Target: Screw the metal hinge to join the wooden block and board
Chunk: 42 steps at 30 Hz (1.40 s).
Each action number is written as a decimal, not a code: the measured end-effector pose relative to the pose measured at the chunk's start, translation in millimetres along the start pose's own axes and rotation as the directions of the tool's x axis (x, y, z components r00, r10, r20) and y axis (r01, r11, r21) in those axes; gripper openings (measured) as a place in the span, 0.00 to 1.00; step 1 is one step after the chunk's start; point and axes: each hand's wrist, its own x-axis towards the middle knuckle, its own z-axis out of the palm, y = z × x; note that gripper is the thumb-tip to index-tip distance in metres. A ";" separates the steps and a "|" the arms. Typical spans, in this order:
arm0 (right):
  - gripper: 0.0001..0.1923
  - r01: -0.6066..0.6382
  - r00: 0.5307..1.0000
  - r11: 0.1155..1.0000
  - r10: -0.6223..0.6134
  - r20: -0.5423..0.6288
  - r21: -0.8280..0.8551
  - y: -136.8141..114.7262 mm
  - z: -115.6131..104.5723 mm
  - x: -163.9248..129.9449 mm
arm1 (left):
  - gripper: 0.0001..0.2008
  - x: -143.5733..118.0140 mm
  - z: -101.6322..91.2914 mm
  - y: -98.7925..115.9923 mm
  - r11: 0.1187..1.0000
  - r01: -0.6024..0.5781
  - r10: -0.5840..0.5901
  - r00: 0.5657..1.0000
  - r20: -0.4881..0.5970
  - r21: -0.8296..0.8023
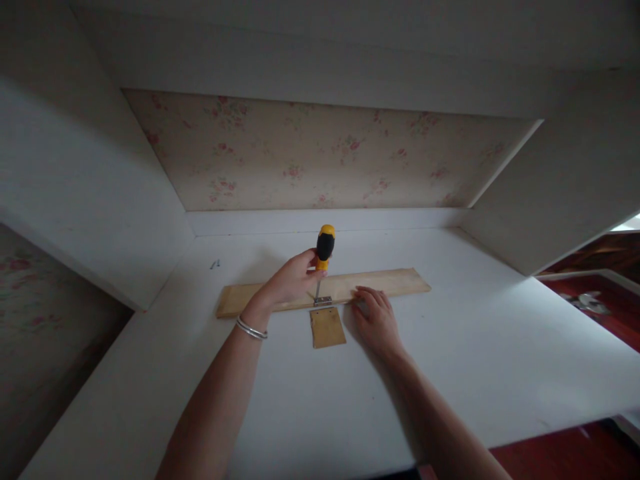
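Note:
My left hand (296,276) is closed around the lower handle of a yellow and black screwdriver (325,244). The screwdriver stands nearly upright, its shaft running down to a small metal hinge (323,301) at the front edge of a long wooden board (390,283). Whether the tip sits in a screw is too small to tell. My right hand (376,320) rests with fingers bent on the board's front edge, to the right of the hinge; its fingertips lie on the wood. Just in front of the hinge lies a small square wooden piece (328,329) with two dark holes near its top edge.
A few small metal screws (215,265) lie on the white tabletop (280,413), left behind the board. White side panels (90,160) rise at left and right, with a white panel overhead. Floral wallpaper (320,153) covers the back. Red flooring (575,453) shows beyond the right edge.

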 end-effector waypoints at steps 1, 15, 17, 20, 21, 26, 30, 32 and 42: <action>0.18 0.000 1.000 1.000 0.000 0.000 0.000 0.0 -0.1 -0.1 | 0.14 -0.5 -1.2 0.9 1.000 0.005 -0.005 1.000 0.023 -0.016; 0.18 0.005 1.000 1.000 -0.005 -0.007 -0.004 2.2 1.7 -1.0 | 0.18 1.3 5.5 0.6 0.990 0.026 -0.006 0.989 -0.145 0.135; 0.17 0.006 1.000 1.000 -0.006 -0.008 -0.004 2.8 2.2 -1.0 | 0.17 -0.5 5.9 3.8 1.000 0.004 -0.003 0.999 -0.054 0.022; 0.17 0.008 1.000 1.000 -0.008 -0.003 -0.001 3.3 2.3 -1.0 | 0.18 -2.6 4.6 9.7 0.993 -0.018 0.018 1.000 -0.005 -0.115; 0.17 0.008 1.000 1.000 -0.008 -0.001 -0.001 3.2 2.0 -1.0 | 0.19 -2.7 4.0 11.6 0.989 -0.025 0.025 1.000 -0.006 -0.149; 0.17 0.002 1.000 1.000 -0.002 0.001 0.001 1.9 0.4 -1.0 | 0.21 2.4 6.0 13.5 0.970 -0.068 0.046 0.994 -0.100 -0.233; 0.18 -0.003 1.000 1.000 0.003 0.003 -0.003 1.8 0.9 -0.9 | 0.25 7.9 14.4 8.5 0.974 -0.078 0.018 0.962 -0.271 -0.212; 0.18 -0.007 1.000 1.000 0.007 0.006 -0.001 1.6 1.4 -0.9 | 0.27 8.5 18.0 7.9 0.981 -0.092 0.030 0.942 -0.335 -0.172; 0.16 -0.015 1.000 1.000 0.015 0.006 -0.002 -1.5 0.1 -0.5 | 0.22 5.1 12.0 25.3 0.972 -0.089 0.061 0.989 -0.135 -0.216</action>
